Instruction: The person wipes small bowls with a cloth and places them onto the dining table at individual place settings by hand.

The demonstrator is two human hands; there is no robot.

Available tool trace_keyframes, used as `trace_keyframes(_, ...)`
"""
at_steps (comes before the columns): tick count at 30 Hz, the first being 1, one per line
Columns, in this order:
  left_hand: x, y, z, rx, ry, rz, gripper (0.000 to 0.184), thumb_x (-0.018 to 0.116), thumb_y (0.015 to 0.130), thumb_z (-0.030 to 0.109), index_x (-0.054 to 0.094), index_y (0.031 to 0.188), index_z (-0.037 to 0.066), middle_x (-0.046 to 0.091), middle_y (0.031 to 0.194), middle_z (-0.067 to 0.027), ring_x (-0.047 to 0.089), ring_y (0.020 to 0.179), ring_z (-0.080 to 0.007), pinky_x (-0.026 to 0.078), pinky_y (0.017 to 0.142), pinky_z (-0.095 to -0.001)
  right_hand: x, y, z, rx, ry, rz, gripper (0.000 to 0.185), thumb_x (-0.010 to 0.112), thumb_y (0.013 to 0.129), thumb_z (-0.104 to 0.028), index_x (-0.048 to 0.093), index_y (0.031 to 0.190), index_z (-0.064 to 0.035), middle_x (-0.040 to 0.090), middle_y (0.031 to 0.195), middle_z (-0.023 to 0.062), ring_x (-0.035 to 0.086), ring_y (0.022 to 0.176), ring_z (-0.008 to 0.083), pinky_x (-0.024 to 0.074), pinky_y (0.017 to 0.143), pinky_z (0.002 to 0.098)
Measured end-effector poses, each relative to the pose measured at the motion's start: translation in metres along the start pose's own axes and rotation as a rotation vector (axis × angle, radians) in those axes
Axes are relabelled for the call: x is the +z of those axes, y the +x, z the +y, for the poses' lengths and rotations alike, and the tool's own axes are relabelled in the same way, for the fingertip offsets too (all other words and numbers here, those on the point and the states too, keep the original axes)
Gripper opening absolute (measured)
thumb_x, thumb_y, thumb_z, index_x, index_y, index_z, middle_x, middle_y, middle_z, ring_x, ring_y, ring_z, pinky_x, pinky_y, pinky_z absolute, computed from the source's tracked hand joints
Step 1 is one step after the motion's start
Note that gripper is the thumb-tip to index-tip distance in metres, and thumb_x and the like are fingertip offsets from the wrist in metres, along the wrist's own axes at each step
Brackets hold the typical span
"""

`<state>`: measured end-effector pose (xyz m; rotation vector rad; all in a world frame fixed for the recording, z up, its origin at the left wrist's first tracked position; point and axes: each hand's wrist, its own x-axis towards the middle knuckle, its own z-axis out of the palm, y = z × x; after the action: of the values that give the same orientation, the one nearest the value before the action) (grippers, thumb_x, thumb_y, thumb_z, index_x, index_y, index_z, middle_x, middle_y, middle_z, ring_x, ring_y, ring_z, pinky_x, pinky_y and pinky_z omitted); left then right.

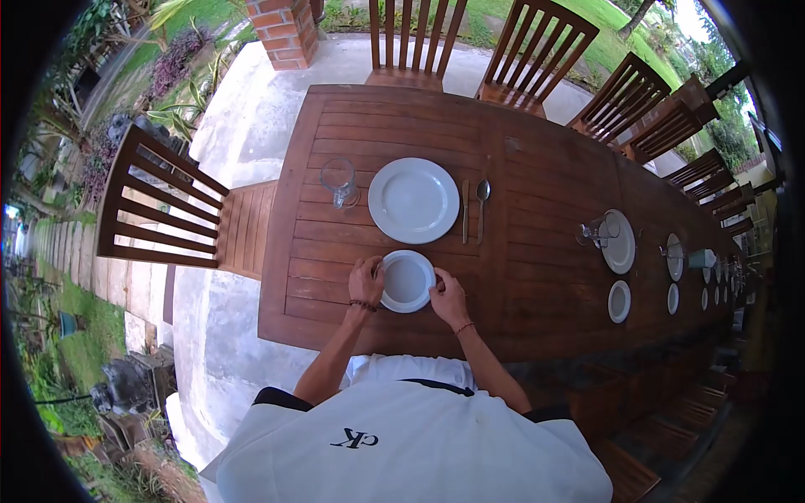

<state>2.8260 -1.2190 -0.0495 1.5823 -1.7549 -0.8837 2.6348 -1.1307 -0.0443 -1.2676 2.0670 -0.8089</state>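
A small white plate (407, 282) lies near the table's front edge, between my two hands. My left hand (366, 283) grips its left rim with curled fingers. On the opposite rim, the fingers of my right hand (449, 297) are closed around the edge. Just beyond is a large white dinner plate (413, 201). A clear glass (339, 183) stands to the left of that plate. To its right a knife (465, 211) and a spoon (482, 211) lie side by side, handles towards me.
The wooden table (537, 251) stretches far to the right, with more place settings, including a large plate (619, 242), a small plate (619, 302) and a glass (600, 232). One chair (172, 205) stands at the left end; several others line the far side. A brick pillar (283, 33) rises behind.
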Motion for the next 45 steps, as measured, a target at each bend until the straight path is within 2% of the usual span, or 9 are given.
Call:
trace_keyframes(13, 0.003, 0.004, -0.007, 0.082, -0.018, 0.002, 0.019, 0.065, 0.082, 0.009, 0.066, 0.101, 0.006, 0.061, 0.088, -0.0148, 0.063, 0.078, -0.031, 0.052, 0.069, -0.0394, 0.001, 0.002, 0.003, -0.013, 0.013, 0.027, 0.041, 0.064, 0.078, -0.007, 0.059, 0.119, -0.0065, 0.063, 0.082, 0.0122, 0.063, 0.074, 0.0245, 0.0514, 0.072, 0.0372)
trace_keyframes(18, 0.001, 0.002, -0.01, 0.113, -0.093, 0.015, 0.019, 0.063, 0.083, 0.006, 0.065, 0.101, 0.001, 0.059, 0.084, -0.0151, 0.06, 0.072, -0.0274, 0.051, 0.066, -0.0372, -0.002, 0.0, 0.002, 0.014, 0.071, 0.001, 0.043, 0.064, 0.078, -0.007, 0.058, 0.12, -0.0043, 0.062, 0.083, 0.0125, 0.063, 0.074, 0.0244, 0.0519, 0.072, 0.0364)
trace_keyframes(24, -0.003, -0.004, -0.011, 0.124, -0.139, 0.008, 0.021, 0.062, 0.083, 0.004, 0.065, 0.104, 0.001, 0.058, 0.084, -0.0146, 0.059, 0.068, -0.0252, 0.05, 0.064, -0.0357, -0.005, -0.006, 0.002, 0.026, 0.125, -0.028, 0.044, 0.064, 0.079, -0.009, 0.056, 0.122, -0.0032, 0.061, 0.084, 0.012, 0.062, 0.073, 0.0221, 0.0521, 0.071, 0.0349)
trace_keyframes(31, -0.006, -0.018, -0.01, 0.124, -0.169, 0.058, 0.021, 0.061, 0.084, 0.006, 0.065, 0.104, 0.0, 0.059, 0.089, -0.0165, 0.061, 0.072, -0.0258, 0.051, 0.065, -0.0359, -0.012, -0.02, 0.006, 0.058, 0.136, -0.044, 0.042, 0.065, 0.082, -0.009, 0.056, 0.123, -0.0036, 0.065, 0.086, 0.0102, 0.064, 0.074, 0.0184, 0.0528, 0.069, 0.0313)
trace_keyframes(34, -0.006, -0.027, -0.004, 0.055, -0.137, 0.091, 0.018, 0.06, 0.085, 0.004, 0.066, 0.102, 0.001, 0.06, 0.091, -0.0166, 0.062, 0.075, -0.0276, 0.051, 0.067, -0.0369, -0.018, -0.029, 0.013, 0.069, 0.104, -0.041, 0.042, 0.065, 0.082, -0.01, 0.056, 0.123, -0.0033, 0.065, 0.087, 0.01, 0.064, 0.075, 0.018, 0.0528, 0.07, 0.031)
trace_keyframes(36, -0.009, -0.035, 0.004, 0.144, -0.122, 0.291, 0.015, 0.058, 0.086, 0.002, 0.066, 0.098, 0.001, 0.06, 0.09, -0.0164, 0.062, 0.076, -0.03, 0.051, 0.068, -0.038, -0.023, -0.037, 0.019, 0.064, 0.115, -0.024, 0.042, 0.065, 0.081, -0.01, 0.056, 0.122, -0.0036, 0.064, 0.087, 0.0105, 0.064, 0.074, 0.0199, 0.053, 0.07, 0.0326)
trace_keyframes(39, -0.012, -0.045, 0.025, 0.253, -0.162, 0.295, 0.015, 0.056, 0.085, -0.002, 0.066, 0.095, 0.001, 0.061, 0.088, -0.0139, 0.062, 0.076, -0.0276, 0.05, 0.065, -0.0365, -0.03, -0.047, 0.028, 0.067, 0.139, -0.009, 0.04, 0.066, 0.08, -0.011, 0.057, 0.119, -0.0037, 0.063, 0.087, 0.0113, 0.063, 0.073, 0.0222, 0.0532, 0.071, 0.0341)
trace_keyframes(43, 0.006, -0.062, 0.05, 0.257, -0.229, 0.183, 0.015, 0.056, 0.083, -0.005, 0.066, 0.093, 0.001, 0.062, 0.087, -0.0143, 0.063, 0.077, -0.0277, 0.05, 0.067, -0.0362, -0.04, -0.058, 0.04, 0.094, 0.17, -0.011, 0.035, 0.066, 0.081, -0.01, 0.06, 0.115, -0.0028, 0.064, 0.087, 0.0121, 0.064, 0.073, 0.0228, 0.0536, 0.07, 0.0332)
trace_keyframes(45, 0.018, -0.068, 0.059, 0.374, -0.246, 0.099, 0.016, 0.056, 0.082, -0.005, 0.066, 0.093, 0.001, 0.062, 0.086, -0.0143, 0.064, 0.078, -0.0276, 0.05, 0.067, -0.0354, -0.045, -0.063, 0.045, 0.105, 0.184, -0.008, 0.034, 0.066, 0.081, -0.01, 0.06, 0.113, -0.0025, 0.064, 0.088, 0.0124, 0.064, 0.074, 0.0226, 0.0536, 0.07, 0.0328)
